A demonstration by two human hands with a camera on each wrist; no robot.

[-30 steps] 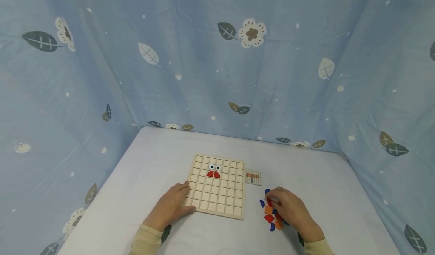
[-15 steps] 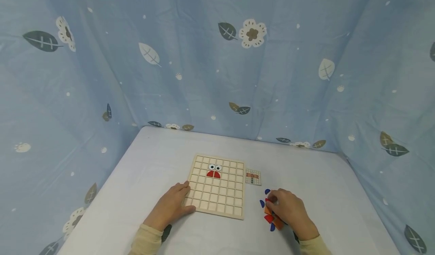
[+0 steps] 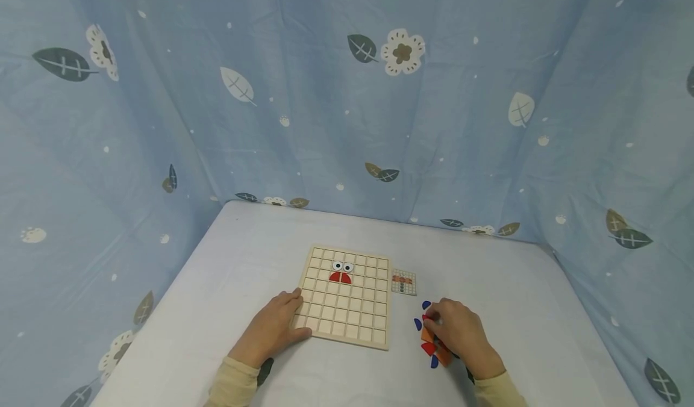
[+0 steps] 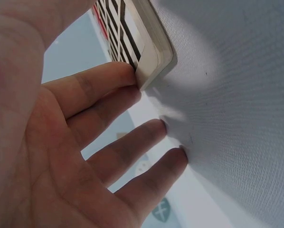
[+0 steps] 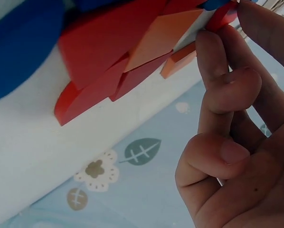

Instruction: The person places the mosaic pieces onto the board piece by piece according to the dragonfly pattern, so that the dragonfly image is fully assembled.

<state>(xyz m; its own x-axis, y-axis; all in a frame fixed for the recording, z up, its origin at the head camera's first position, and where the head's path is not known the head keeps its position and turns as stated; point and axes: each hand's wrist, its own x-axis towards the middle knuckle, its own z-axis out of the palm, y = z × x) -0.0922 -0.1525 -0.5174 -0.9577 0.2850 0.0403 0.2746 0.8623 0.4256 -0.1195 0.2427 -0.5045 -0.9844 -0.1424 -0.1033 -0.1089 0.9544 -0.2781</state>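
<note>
My left hand rests at the lower left corner of a wooden grid board, fingers and thumb along its edges. In the left wrist view, the fingers look nearly straight, two at the board's corner and two on the cloth. Two eye tiles lie in the grid above two red quarter-round pieces. To the right of the board, my right hand is over a small heap of wooden pieces. It pinches a red piece between thumb and fingertips. Its other fingers are curled, as the right wrist view shows.
A small pattern card lies against the board's right side. The heap has orange pieces, a red piece and blue pieces, partly hidden by the hand. A white cloth covers the table; a blue curtain surrounds it.
My right hand has shifted slightly toward the board, and its thumb and fingertips have come together on the red piece. The left hand and board have stayed in place.
</note>
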